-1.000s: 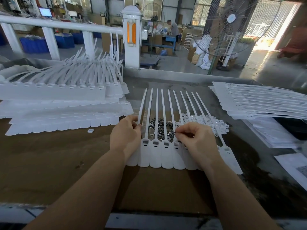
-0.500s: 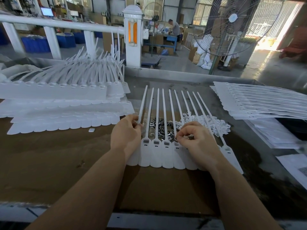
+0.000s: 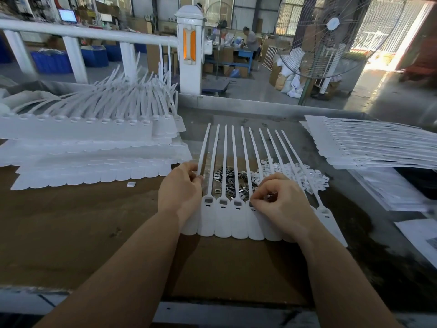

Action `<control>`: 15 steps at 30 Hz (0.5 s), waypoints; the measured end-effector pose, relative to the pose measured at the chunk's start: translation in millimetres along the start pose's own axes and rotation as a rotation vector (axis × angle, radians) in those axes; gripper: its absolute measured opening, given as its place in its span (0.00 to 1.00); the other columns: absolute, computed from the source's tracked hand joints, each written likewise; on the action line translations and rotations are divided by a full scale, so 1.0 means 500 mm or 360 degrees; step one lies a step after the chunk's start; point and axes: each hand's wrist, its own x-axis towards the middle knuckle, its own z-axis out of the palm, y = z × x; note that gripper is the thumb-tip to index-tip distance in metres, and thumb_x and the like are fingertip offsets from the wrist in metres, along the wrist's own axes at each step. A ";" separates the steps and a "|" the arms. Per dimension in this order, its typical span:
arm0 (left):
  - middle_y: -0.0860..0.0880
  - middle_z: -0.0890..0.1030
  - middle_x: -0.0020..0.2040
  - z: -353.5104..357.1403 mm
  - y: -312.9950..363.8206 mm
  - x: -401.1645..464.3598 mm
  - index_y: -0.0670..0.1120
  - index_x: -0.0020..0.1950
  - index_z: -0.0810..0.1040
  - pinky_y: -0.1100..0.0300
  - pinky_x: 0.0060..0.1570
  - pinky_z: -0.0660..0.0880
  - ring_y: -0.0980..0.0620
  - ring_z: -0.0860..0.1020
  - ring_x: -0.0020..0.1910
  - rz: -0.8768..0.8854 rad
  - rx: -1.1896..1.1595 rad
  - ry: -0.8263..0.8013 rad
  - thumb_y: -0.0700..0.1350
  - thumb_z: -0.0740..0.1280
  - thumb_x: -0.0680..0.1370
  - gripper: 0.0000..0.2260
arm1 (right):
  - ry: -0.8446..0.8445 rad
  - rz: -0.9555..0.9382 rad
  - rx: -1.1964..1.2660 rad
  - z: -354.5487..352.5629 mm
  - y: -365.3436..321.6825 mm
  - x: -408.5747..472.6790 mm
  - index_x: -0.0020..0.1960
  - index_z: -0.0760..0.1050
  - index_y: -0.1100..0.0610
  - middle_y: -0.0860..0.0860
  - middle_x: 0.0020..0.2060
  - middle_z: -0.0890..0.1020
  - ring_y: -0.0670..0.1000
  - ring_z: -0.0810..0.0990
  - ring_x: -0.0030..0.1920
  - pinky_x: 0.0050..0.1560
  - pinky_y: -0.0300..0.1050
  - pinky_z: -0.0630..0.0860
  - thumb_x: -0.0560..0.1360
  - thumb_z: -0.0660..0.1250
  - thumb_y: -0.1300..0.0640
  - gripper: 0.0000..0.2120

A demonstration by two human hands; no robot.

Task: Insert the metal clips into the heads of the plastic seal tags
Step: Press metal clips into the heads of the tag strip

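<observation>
From the head camera, a joined strip of white plastic seal tags (image 3: 236, 216) lies flat on the brown worktable (image 3: 71, 233), right in front of the person. The tags sit side by side with rounded flag ends toward the person and thin tails fanning away toward the far edge. Three heads between the hands show grey metal in their square sockets, each with a small slot below it.

The left hand (image 3: 181, 192) rests on the strip's left end, its fingers curled and pinching the tail of the leftmost tag. The right hand (image 3: 281, 204) lies over the middle of the strip with fingers curled; its fingertips (image 3: 254, 203) press at the fourth visible head, and whether they hold a clip cannot be told.

Just beyond the heads, under the tails, lies a loose heap of metal clips (image 3: 233, 183), with a heap of small white plastic pieces (image 3: 305, 174) beside it to the right.

Stacks of further tag strips (image 3: 82, 147) rise at the left, and flatter ones (image 3: 378, 145) lie at the right.
</observation>
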 end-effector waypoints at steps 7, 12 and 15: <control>0.57 0.74 0.41 0.000 0.004 0.000 0.49 0.62 0.75 0.63 0.44 0.71 0.56 0.75 0.41 0.0001 -0.0012 -0.0005 0.42 0.63 0.79 0.12 | 0.0138 0.0143 0.0241 -0.002 0.001 0.004 0.39 0.80 0.51 0.46 0.43 0.78 0.44 0.78 0.43 0.45 0.33 0.74 0.72 0.69 0.64 0.09; 0.60 0.73 0.38 0.000 0.001 -0.001 0.49 0.62 0.76 0.66 0.39 0.68 0.60 0.73 0.38 0.0011 -0.0005 0.0011 0.42 0.63 0.79 0.12 | 0.0190 0.0142 0.0204 0.006 0.001 0.002 0.41 0.80 0.52 0.47 0.43 0.80 0.42 0.77 0.41 0.43 0.31 0.72 0.73 0.67 0.65 0.09; 0.57 0.75 0.41 -0.001 0.003 -0.001 0.49 0.62 0.75 0.64 0.43 0.70 0.56 0.75 0.42 0.0014 -0.0005 0.0003 0.42 0.63 0.79 0.12 | 0.0175 0.0076 0.0023 0.013 0.000 0.006 0.46 0.81 0.54 0.49 0.45 0.80 0.45 0.77 0.44 0.49 0.36 0.73 0.73 0.68 0.62 0.06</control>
